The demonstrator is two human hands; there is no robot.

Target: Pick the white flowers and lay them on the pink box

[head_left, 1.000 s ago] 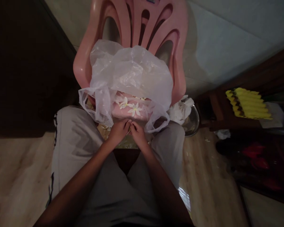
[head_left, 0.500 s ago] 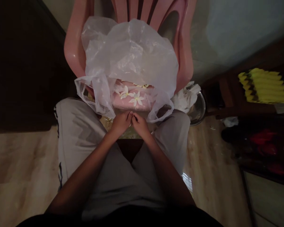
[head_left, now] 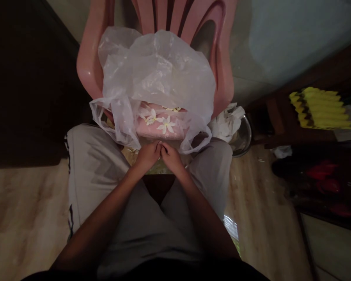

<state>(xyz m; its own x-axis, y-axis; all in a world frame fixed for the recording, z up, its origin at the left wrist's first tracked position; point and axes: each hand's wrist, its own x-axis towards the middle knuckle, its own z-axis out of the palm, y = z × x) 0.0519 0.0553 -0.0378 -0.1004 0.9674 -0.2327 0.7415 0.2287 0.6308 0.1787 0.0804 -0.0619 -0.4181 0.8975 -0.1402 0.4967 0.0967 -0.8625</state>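
Observation:
My left hand [head_left: 149,154] and my right hand [head_left: 171,157] meet between my knees, fingers closed and thumbs side by side. Whatever they hold, if anything, is too small or hidden to make out. Just beyond my fingertips, white star-shaped flowers [head_left: 166,125] with yellowish centres lie on the pink chair seat [head_left: 160,133]. A clear plastic bag [head_left: 158,74] spreads over the seat, its handles [head_left: 203,142] drooping over the front edge on both sides. More small flowers show partly under the bag's edge.
The pink plastic chair's armrests [head_left: 89,70] rise on both sides of the bag. At right stand a metal bowl [head_left: 246,136] with crumpled white wrapping [head_left: 226,123] and a ridged yellow object [head_left: 324,109]. A dark piece of furniture [head_left: 26,86] fills the left.
The whole view has shifted slightly, so the chair and bag sit a little lower and further left. My hands stay together with closed fingers, almost in the same pose.

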